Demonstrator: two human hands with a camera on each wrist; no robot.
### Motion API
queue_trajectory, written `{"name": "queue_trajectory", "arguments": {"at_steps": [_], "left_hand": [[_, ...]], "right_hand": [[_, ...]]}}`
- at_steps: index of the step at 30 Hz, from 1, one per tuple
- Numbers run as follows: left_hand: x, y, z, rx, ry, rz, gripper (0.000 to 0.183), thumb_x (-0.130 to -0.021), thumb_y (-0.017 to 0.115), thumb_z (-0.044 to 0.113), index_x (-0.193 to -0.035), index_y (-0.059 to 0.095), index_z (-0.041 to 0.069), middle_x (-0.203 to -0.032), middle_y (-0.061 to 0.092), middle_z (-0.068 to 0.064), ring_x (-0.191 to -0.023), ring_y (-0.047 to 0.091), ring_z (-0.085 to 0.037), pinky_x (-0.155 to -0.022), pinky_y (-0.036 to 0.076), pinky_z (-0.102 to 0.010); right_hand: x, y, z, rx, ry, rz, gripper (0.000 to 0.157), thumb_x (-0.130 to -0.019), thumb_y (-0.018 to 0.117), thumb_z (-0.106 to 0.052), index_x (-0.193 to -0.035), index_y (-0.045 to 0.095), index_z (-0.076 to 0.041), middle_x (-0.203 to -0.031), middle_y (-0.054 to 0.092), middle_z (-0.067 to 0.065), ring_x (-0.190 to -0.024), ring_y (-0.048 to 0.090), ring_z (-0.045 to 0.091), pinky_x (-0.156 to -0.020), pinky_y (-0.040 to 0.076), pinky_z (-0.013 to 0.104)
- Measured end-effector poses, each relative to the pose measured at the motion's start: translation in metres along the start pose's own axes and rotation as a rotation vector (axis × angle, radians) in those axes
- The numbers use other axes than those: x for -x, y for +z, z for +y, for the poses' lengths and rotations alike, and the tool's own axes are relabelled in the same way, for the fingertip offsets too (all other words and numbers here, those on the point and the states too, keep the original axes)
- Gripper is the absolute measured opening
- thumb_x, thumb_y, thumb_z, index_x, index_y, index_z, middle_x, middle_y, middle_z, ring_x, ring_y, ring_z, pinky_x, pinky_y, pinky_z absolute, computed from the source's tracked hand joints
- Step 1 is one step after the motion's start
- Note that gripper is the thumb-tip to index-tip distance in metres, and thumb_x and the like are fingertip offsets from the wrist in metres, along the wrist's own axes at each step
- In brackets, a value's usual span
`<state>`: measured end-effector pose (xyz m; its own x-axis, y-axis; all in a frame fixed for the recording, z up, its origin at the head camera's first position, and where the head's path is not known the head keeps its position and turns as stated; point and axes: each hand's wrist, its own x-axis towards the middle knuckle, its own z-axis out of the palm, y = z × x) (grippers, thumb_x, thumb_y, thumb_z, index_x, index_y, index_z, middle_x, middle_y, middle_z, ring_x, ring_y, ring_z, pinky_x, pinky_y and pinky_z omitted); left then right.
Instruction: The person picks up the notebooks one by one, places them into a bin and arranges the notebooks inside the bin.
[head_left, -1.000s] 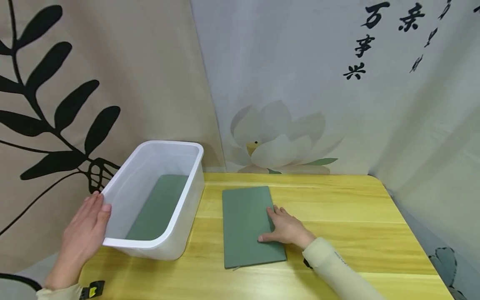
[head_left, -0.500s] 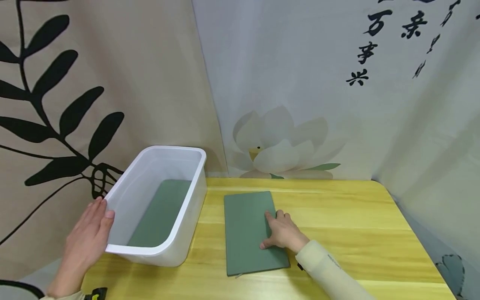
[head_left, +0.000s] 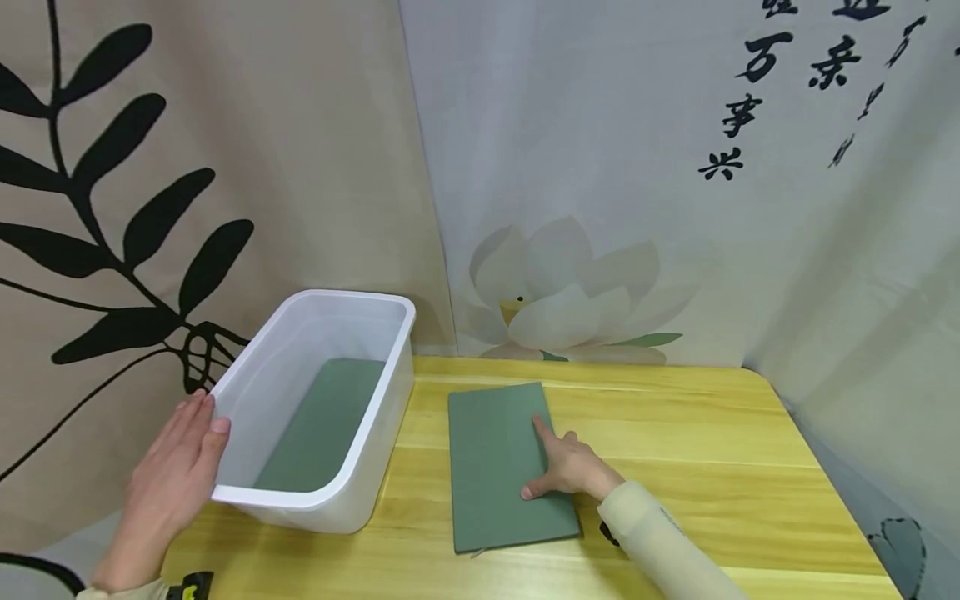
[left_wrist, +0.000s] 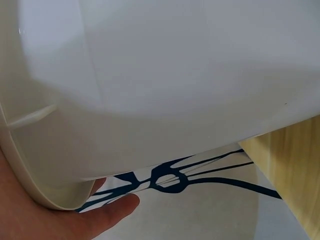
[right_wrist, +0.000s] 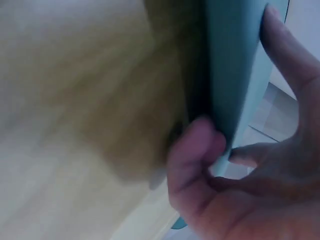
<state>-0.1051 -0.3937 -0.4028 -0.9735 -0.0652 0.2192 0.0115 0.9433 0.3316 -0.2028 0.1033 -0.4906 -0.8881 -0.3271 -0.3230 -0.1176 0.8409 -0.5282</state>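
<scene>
A green hardcover notebook [head_left: 498, 475] lies on the wooden table, with a bit of ribbon showing at its lower edge. My right hand [head_left: 570, 471] holds its right edge; thumb and forefinger rest on the cover. In the right wrist view, other fingers [right_wrist: 192, 155] curl at the notebook's edge [right_wrist: 235, 60]. To the left stands a white plastic bin [head_left: 360, 467], with a flat green thing [head_left: 326, 425] of matching colour on its floor. My left hand [head_left: 172, 475] touches the bin's left rim with fingers extended, also seen below the rim in the left wrist view.
The wooden table [head_left: 690, 467] has a rounded far right corner. Printed curtains [head_left: 585, 150] hang behind it and along the sides. A black cable [head_left: 41, 567] runs at the lower left.
My right hand's middle fingers have drawn back from the cover and over the notebook's right edge. The left hand stays at the bin rim. The head view has tilted slightly.
</scene>
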Motion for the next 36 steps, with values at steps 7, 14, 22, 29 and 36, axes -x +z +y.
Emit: {"name": "queue_trajectory", "arguments": {"at_steps": [7, 14, 22, 29, 36], "left_hand": [[0.000, 0.001, 0.000, -0.001, -0.001, -0.002, 0.066, -0.115, 0.018, 0.036, -0.156, 0.019, -0.016, -0.166, 0.011, -0.033, -0.154, 0.007, -0.052, -0.122, 0.006, -0.066], [0.000, 0.001, 0.000, 0.007, -0.007, 0.008, 0.066, -0.115, 0.018, 0.037, -0.156, 0.019, -0.014, -0.166, 0.012, -0.032, -0.154, 0.008, -0.052, -0.118, 0.012, -0.073], [0.002, 0.001, -0.001, 0.004, -0.004, 0.011, 0.066, -0.115, 0.018, 0.037, -0.156, 0.018, -0.014, -0.167, 0.010, -0.031, -0.154, 0.007, -0.052, -0.118, 0.010, -0.073], [0.001, 0.000, 0.000, -0.005, -0.017, 0.007, 0.067, -0.115, 0.018, 0.038, -0.156, 0.019, -0.014, -0.167, 0.010, -0.031, -0.154, 0.007, -0.052, -0.115, 0.013, -0.076], [0.002, 0.000, 0.003, 0.001, -0.017, 0.003, 0.068, -0.115, 0.018, 0.039, -0.157, 0.018, -0.014, -0.167, 0.010, -0.032, -0.155, 0.006, -0.051, -0.119, 0.009, -0.071]], "right_hand": [[0.008, -0.002, 0.013, -0.079, -0.038, 0.033, 0.124, -0.072, 0.097, -0.039, -0.165, 0.022, -0.007, -0.131, 0.052, 0.037, -0.092, 0.061, 0.033, -0.087, 0.054, 0.055], [0.021, -0.014, 0.028, -0.240, -0.092, -0.017, 0.118, -0.080, 0.092, -0.032, -0.166, 0.016, -0.004, -0.156, 0.027, 0.044, -0.144, 0.028, 0.061, -0.110, 0.036, 0.071], [0.034, -0.021, 0.045, -0.331, -0.133, 0.014, 0.094, -0.092, 0.081, -0.030, -0.163, 0.026, -0.004, -0.154, 0.039, 0.035, -0.134, 0.051, 0.047, -0.108, 0.044, 0.061], [0.048, -0.023, 0.056, -0.568, -0.144, -0.006, 0.073, -0.103, 0.067, -0.023, -0.165, 0.029, -0.016, -0.158, 0.033, 0.034, -0.046, 0.044, 0.013, -0.051, 0.052, 0.033], [0.067, -0.025, 0.055, -0.628, -0.163, 0.064, 0.066, -0.104, 0.065, -0.023, -0.163, 0.034, -0.019, -0.159, 0.039, 0.026, -0.042, 0.033, 0.008, -0.043, 0.044, 0.029]]}}
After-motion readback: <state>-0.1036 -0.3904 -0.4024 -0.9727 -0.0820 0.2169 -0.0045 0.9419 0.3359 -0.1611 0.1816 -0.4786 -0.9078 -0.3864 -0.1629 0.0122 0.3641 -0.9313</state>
